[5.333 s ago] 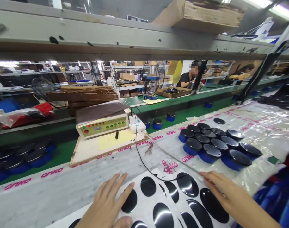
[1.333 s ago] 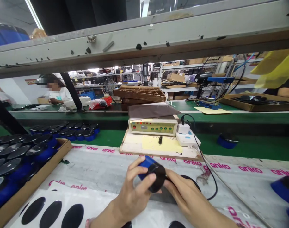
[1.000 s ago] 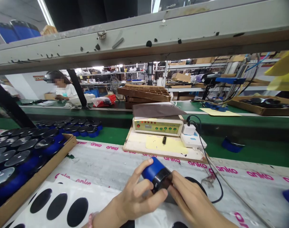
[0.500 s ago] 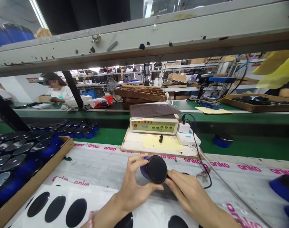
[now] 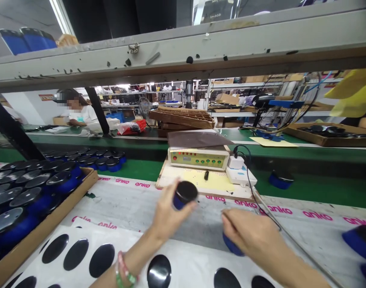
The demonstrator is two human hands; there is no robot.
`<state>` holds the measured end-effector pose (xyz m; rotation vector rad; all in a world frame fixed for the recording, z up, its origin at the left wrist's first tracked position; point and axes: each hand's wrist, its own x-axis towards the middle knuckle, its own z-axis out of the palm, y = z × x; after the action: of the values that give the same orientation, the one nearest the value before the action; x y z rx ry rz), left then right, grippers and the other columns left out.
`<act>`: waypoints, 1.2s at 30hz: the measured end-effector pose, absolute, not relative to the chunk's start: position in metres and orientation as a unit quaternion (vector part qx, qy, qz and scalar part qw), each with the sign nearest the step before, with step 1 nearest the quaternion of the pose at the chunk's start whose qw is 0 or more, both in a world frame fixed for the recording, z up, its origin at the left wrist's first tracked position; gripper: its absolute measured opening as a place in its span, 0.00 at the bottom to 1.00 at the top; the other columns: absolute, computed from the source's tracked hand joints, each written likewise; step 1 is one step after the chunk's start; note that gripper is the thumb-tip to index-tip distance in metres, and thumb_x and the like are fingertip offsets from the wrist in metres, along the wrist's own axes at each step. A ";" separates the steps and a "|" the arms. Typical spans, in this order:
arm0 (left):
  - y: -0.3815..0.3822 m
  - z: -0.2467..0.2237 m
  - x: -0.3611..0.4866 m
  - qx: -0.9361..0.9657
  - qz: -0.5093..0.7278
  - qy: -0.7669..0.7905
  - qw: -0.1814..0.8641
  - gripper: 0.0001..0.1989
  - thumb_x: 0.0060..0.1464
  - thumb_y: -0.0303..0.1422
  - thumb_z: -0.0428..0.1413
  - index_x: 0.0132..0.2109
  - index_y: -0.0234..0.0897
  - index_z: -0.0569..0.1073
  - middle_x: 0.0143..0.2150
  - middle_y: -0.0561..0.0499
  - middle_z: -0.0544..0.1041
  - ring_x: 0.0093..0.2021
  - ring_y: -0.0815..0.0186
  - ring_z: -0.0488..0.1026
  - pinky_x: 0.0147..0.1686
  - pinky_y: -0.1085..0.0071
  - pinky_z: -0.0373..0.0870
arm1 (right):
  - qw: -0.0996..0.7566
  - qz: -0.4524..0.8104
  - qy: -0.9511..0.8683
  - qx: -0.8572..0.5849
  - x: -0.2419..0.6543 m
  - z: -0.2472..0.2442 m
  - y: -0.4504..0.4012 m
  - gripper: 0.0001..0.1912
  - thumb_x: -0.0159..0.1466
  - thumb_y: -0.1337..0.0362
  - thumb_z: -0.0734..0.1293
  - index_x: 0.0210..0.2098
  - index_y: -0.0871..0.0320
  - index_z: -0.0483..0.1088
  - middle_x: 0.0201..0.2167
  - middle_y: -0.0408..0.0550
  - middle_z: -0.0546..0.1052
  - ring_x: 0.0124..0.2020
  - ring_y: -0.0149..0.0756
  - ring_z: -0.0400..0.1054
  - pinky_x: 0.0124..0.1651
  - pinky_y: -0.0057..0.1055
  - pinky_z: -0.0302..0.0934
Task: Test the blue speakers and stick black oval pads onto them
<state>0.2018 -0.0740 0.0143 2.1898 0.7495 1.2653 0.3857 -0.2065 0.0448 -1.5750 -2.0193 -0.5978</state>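
Above the middle of the printed table covering, my left hand (image 5: 167, 208) grips a blue cup-like part (image 5: 184, 195) with a black round top, its fingers around the side. My right hand (image 5: 246, 230) is apart from it on the right, its fingers curled; what they hold, if anything, is hidden. Partly behind that hand, a second blue part (image 5: 232, 245) stands on the table covering. White sheets with black discs (image 5: 101, 260) lie along the near edge, below both hands.
A cardboard tray (image 5: 81, 190) full of blue parts with black tops stands at left. A control box (image 5: 198, 159) sits ahead on a board, beside a white adapter (image 5: 241, 175) with cables. A shelf beam (image 5: 177, 52) crosses above. Across the bench a person (image 5: 81, 112) sits.
My left hand has moved slightly up and left with the part, whose black top now faces more upward. My right hand has drawn away from it, and the second blue part now shows.
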 end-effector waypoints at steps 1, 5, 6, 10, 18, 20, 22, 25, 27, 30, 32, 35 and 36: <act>-0.069 0.013 0.202 0.774 0.471 0.319 0.277 0.32 0.51 0.40 0.58 0.60 0.40 0.56 0.54 0.42 0.68 0.55 0.57 0.66 0.53 0.58 0.64 | 0.241 -0.247 -0.716 -0.607 0.391 0.051 -0.210 0.13 0.68 0.63 0.53 0.28 0.56 0.60 0.16 0.39 0.66 0.16 0.30 0.61 0.21 0.29 0.45; -0.057 -0.001 0.206 0.767 0.401 0.365 0.342 0.37 0.51 0.35 0.57 0.63 0.39 0.47 0.53 0.41 0.68 0.52 0.56 0.68 0.51 0.54 0.64 | 0.149 -0.222 -0.686 -0.676 0.409 0.050 -0.225 0.13 0.65 0.54 0.57 0.29 0.54 0.59 0.16 0.39 0.66 0.10 0.31 0.56 0.19 0.30 0.33; -0.057 -0.005 0.207 0.783 0.373 0.363 0.340 0.37 0.51 0.35 0.56 0.63 0.38 0.46 0.53 0.41 0.68 0.52 0.55 0.68 0.51 0.53 0.63 | 0.132 -0.195 -0.698 -0.677 0.412 0.045 -0.228 0.13 0.63 0.52 0.60 0.29 0.54 0.59 0.20 0.41 0.68 0.11 0.31 0.57 0.19 0.30 0.32; -0.070 -0.005 0.210 0.820 0.382 0.347 0.246 0.30 0.55 0.33 0.52 0.63 0.39 0.52 0.62 0.37 0.57 0.62 0.49 0.53 0.56 0.43 0.51 | 0.112 -0.039 -0.685 -0.719 0.407 0.032 -0.231 0.16 0.54 0.57 0.69 0.30 0.54 0.56 0.22 0.40 0.70 0.15 0.34 0.63 0.19 0.28 0.41; -0.119 0.016 0.214 0.674 0.259 0.075 0.688 0.38 0.45 0.48 0.60 0.60 0.45 0.55 0.55 0.42 0.67 0.54 0.53 0.67 0.52 0.55 0.64 | 0.287 0.106 -0.631 -0.713 0.376 0.062 -0.227 0.14 0.65 0.50 0.56 0.33 0.54 0.59 0.29 0.45 0.74 0.27 0.36 0.69 0.24 0.27 0.60; -0.116 0.015 0.213 0.577 0.262 0.109 0.766 0.33 0.49 0.45 0.59 0.58 0.45 0.57 0.52 0.44 0.69 0.50 0.55 0.71 0.48 0.58 0.67 | 0.314 0.089 -0.627 -0.708 0.375 0.063 -0.229 0.17 0.68 0.53 0.49 0.34 0.54 0.62 0.32 0.49 0.75 0.32 0.37 0.70 0.28 0.29 0.62; -0.110 0.013 0.212 0.506 0.269 0.130 0.809 0.28 0.50 0.43 0.59 0.56 0.44 0.60 0.50 0.45 0.70 0.46 0.58 0.73 0.44 0.61 0.69 | 0.312 0.100 -0.641 -0.694 0.373 0.063 -0.229 0.17 0.69 0.55 0.48 0.32 0.53 0.61 0.31 0.46 0.74 0.31 0.36 0.70 0.29 0.29 0.62; -0.106 0.011 0.211 0.475 0.266 0.126 0.830 0.24 0.50 0.42 0.59 0.52 0.41 0.64 0.48 0.46 0.72 0.45 0.60 0.74 0.43 0.66 0.69 | 0.290 0.124 -0.690 -0.651 0.366 0.062 -0.227 0.16 0.69 0.57 0.50 0.27 0.53 0.58 0.24 0.40 0.69 0.24 0.31 0.64 0.27 0.28 0.57; -0.107 0.009 0.211 0.481 0.260 0.127 0.828 0.24 0.53 0.44 0.56 0.54 0.41 0.63 0.48 0.46 0.72 0.48 0.60 0.72 0.45 0.66 0.68 | 0.288 0.111 -0.707 -0.637 0.362 0.062 -0.225 0.17 0.70 0.59 0.50 0.26 0.54 0.56 0.22 0.39 0.67 0.22 0.30 0.61 0.26 0.28 0.54; -0.110 0.008 0.211 0.526 0.277 0.158 0.789 0.24 0.57 0.49 0.49 0.55 0.42 0.62 0.52 0.46 0.70 0.52 0.59 0.68 0.49 0.64 0.66 | 0.282 0.104 -0.701 -0.647 0.359 0.062 -0.225 0.18 0.70 0.59 0.50 0.24 0.54 0.56 0.20 0.39 0.66 0.21 0.30 0.61 0.25 0.27 0.52; -0.112 0.007 0.209 0.591 0.302 0.184 0.725 0.24 0.57 0.49 0.49 0.55 0.41 0.62 0.52 0.46 0.69 0.54 0.59 0.65 0.51 0.64 0.63 | 0.262 0.081 -0.694 -0.666 0.359 0.063 -0.228 0.19 0.69 0.60 0.52 0.22 0.54 0.55 0.18 0.39 0.66 0.20 0.30 0.61 0.23 0.27 0.50; -0.114 0.006 0.207 0.689 0.315 0.204 0.620 0.27 0.54 0.48 0.53 0.56 0.42 0.58 0.48 0.48 0.70 0.49 0.61 0.67 0.51 0.64 0.63 | 0.212 0.015 -0.701 -0.680 0.358 0.062 -0.231 0.18 0.68 0.63 0.52 0.20 0.54 0.53 0.15 0.40 0.65 0.15 0.31 0.58 0.20 0.30 0.44; -0.115 0.005 0.206 0.711 0.317 0.205 0.594 0.28 0.53 0.48 0.54 0.56 0.42 0.57 0.46 0.49 0.70 0.47 0.61 0.68 0.50 0.63 0.64 | 0.200 -0.003 -0.706 -0.680 0.358 0.060 -0.231 0.18 0.67 0.65 0.52 0.20 0.54 0.53 0.14 0.40 0.66 0.14 0.32 0.58 0.20 0.31 0.42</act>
<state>0.2062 -0.1146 0.0052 1.6516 0.4764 0.7357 0.3579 -0.2312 0.0600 -1.8990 -1.9722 -0.0073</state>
